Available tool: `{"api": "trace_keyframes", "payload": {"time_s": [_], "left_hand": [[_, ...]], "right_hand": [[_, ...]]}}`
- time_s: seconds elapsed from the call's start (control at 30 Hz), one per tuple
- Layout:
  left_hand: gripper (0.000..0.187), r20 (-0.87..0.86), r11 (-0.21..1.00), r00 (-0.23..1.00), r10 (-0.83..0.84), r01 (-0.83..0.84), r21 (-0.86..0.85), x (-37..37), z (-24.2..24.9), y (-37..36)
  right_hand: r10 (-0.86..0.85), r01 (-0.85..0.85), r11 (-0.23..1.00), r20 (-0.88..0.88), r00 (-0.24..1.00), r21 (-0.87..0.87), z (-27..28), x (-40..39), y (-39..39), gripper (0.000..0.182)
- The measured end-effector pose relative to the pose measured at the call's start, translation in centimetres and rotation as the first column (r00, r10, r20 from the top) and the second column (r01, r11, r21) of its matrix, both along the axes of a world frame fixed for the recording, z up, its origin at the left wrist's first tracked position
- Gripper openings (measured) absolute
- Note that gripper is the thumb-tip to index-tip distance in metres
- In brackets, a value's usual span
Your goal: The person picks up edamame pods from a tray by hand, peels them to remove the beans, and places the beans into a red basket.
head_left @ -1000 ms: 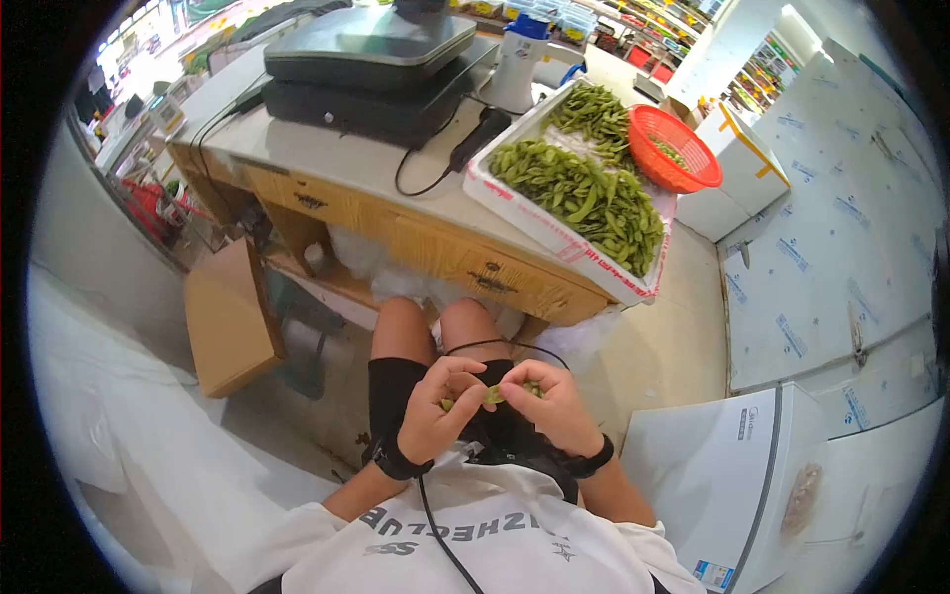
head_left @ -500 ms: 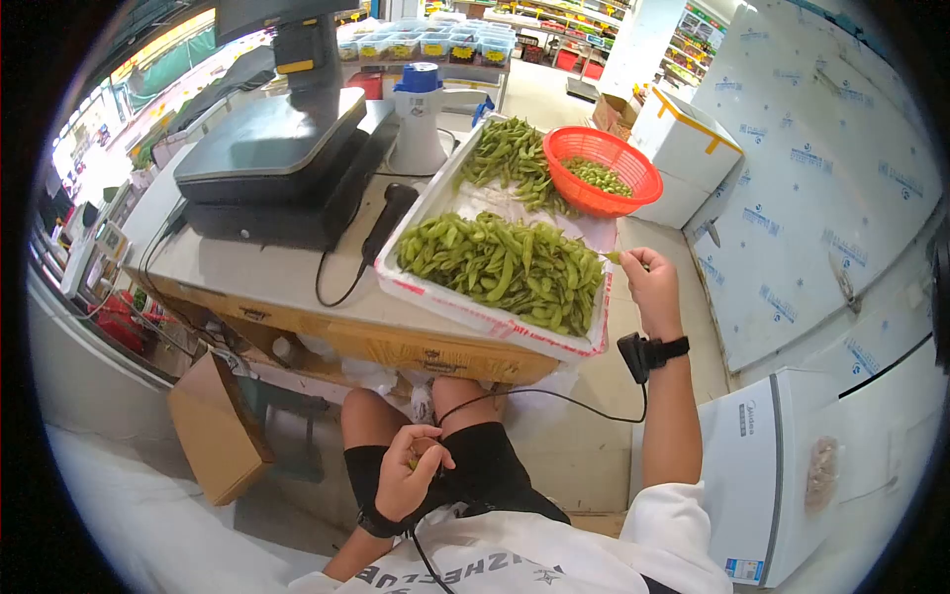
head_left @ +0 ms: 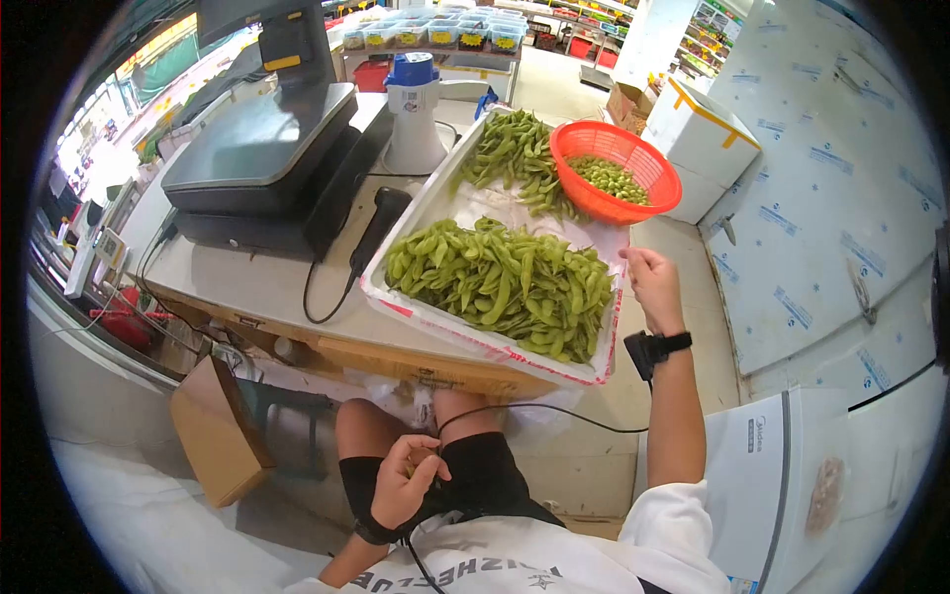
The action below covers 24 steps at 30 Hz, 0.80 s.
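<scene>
Green bean pods (head_left: 500, 282) lie heaped in the near part of a white foam tray (head_left: 460, 346), and a second pile of pods (head_left: 510, 153) fills its far part. An orange-red basket (head_left: 618, 148) with shelled beans (head_left: 609, 178) rests at the tray's far right corner. Beside the tray's right edge is my right hand (head_left: 653, 282), its fingers pinched together; what they hold, if anything, is too small to make out. Over my lap, my left hand (head_left: 404, 480) is curled closed, with its contents mostly hidden.
A black scale (head_left: 262, 163), a white and blue megaphone (head_left: 413, 114) and a black handheld scanner (head_left: 379, 233) stand left of the tray. Foam boxes (head_left: 698, 134) are at the back right. A cable crosses from my right wrist. An open cardboard box (head_left: 218, 431) sits lower left.
The view has shifted slightly. A pod that showed at my right fingertips is no longer visible there. My left hand remains curled over my lap.
</scene>
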<state>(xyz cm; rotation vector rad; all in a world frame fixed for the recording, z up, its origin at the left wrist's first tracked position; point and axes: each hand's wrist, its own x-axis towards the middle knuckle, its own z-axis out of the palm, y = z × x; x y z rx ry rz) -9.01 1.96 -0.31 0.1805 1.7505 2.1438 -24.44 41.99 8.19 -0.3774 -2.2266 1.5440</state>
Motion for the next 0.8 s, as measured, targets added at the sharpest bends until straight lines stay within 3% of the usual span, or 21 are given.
{"api": "trace_keyframes", "payload": {"time_s": [0.13,0.23,0.33,0.4,0.47,0.53,0.67,0.73,0.8], "left_hand": [[0.021,0.104,0.997,0.993,-0.053,0.046,0.068,0.0,-0.3,-0.8],[0.021,0.157,0.984,0.984,-0.085,0.058,0.169,-0.1,-0.4,-0.7],[0.023,0.180,0.967,0.976,-0.126,0.080,0.242,-0.4,-0.5,-0.5],[0.026,0.174,0.969,0.977,-0.124,0.081,0.235,-0.6,-0.7,-0.3],[0.029,0.176,0.984,0.981,-0.079,0.048,0.172,-0.5,-0.9,-0.2],[0.037,0.182,0.996,0.983,-0.023,0.007,0.091,-0.4,0.4,0.4],[0.039,-0.012,0.994,0.998,-0.056,0.055,-0.099,-0.2,-1.1,-0.9],[0.039,0.045,0.996,0.998,-0.034,0.038,-0.086,0.1,-1.2,-1.3],[0.039,0.117,0.999,0.992,-0.047,0.049,-0.012,0.1,-1.6,-1.7]], "right_hand": [[0.012,-0.009,0.998,0.058,0.998,-0.059,3.1,5.8,-5.0,0.019],[0.314,-0.311,0.948,0.037,0.949,-0.073,1.3,11.2,-10.6,0.017],[0.653,-0.629,0.757,0.162,0.740,-0.180,-0.4,15.3,-17.1,0.020],[0.735,-0.713,0.676,0.225,0.639,-0.184,-2.7,16.5,-20.4,0.025],[0.755,-0.756,0.649,0.191,0.628,-0.080,-5.1,17.0,-22.9,0.029],[0.673,-0.685,0.728,0.217,0.707,-0.028,-7.2,17.4,-24.8,0.026],[0.645,-0.616,0.763,0.301,0.702,-0.196,-7.7,17.2,-25.9,0.020],[0.692,-0.659,0.721,0.281,0.665,-0.215,-8.7,17.2,-26.1,0.017],[0.707,-0.583,0.685,0.209,0.675,-0.436,-9.2,17.2,-26.5,0.016]]}}
